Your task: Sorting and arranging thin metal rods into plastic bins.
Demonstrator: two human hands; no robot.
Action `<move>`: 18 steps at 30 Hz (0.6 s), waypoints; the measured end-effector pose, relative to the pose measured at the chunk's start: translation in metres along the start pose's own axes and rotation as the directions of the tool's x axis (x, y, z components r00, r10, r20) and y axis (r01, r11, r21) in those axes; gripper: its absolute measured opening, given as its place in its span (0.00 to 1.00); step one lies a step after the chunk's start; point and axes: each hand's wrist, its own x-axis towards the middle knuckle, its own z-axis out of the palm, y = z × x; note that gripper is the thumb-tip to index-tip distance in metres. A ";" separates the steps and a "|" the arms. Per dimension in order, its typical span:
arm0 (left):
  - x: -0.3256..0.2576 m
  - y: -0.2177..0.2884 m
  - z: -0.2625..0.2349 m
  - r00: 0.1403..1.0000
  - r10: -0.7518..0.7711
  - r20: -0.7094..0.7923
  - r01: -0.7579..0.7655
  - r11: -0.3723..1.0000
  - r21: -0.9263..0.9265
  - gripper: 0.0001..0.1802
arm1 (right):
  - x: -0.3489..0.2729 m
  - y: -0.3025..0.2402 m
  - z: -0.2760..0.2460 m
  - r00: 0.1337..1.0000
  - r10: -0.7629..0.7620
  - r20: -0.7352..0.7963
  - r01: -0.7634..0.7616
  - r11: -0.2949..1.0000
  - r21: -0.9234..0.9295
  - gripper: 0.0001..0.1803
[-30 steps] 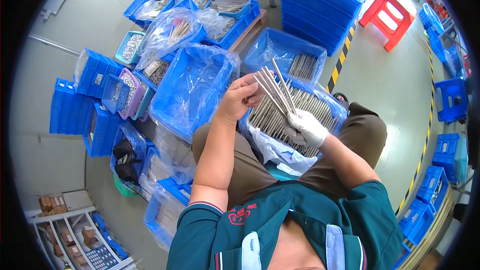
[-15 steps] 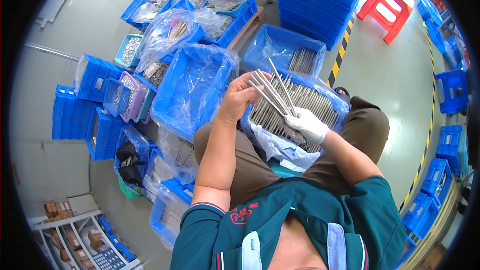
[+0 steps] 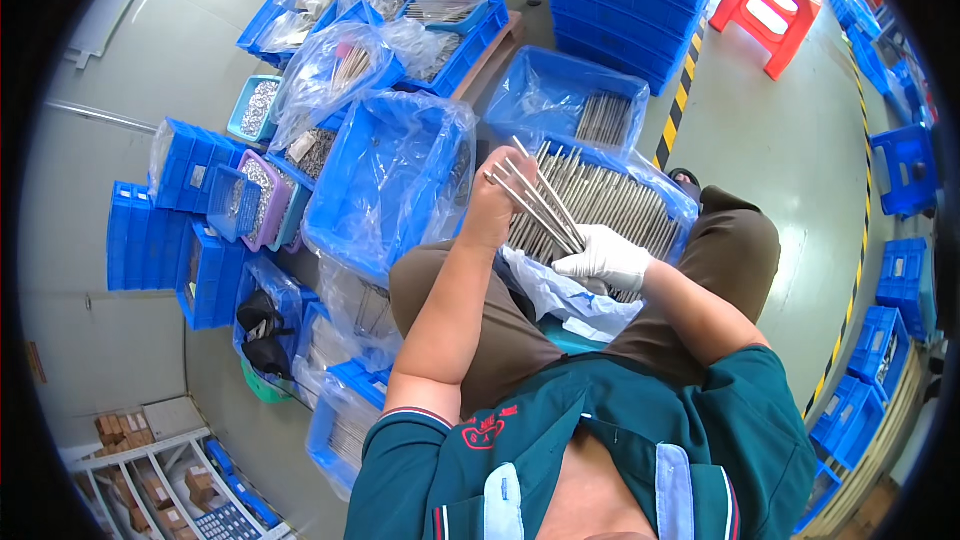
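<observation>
My right hand (image 3: 608,258), in a white glove, is closed round the lower ends of several thin metal rods (image 3: 545,202). They fan out upward and to the left from its grip. My bare left hand (image 3: 492,195) is beside their upper ends, which pass in front of it. Its fingers are mostly hidden, so their grip does not show. Below both hands, a blue bin (image 3: 688,208) lined with plastic holds many similar rods (image 3: 610,198) in rows. A crumpled pale plastic sheet (image 3: 570,295) hangs over its near edge, between my knees.
A plastic-lined blue bin (image 3: 335,225) stands left of my hands. Beyond the rods is another blue bin (image 3: 515,90), partly filled with rods. Tall stacked blue crates (image 3: 620,35) rise behind it. A red stool (image 3: 742,15) stands at the far right, past a striped floor line (image 3: 680,105).
My left hand has turned and moved slightly right and down, its fingers now behind the rods. The right hand has shifted slightly left, still holding the rods.
</observation>
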 end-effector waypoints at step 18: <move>0.012 0.019 -0.007 0.994 0.038 -0.099 -0.055 0.983 -0.173 0.28 | 0.028 0.026 -0.010 0.884 -0.082 0.461 -0.215 0.804 0.555 0.18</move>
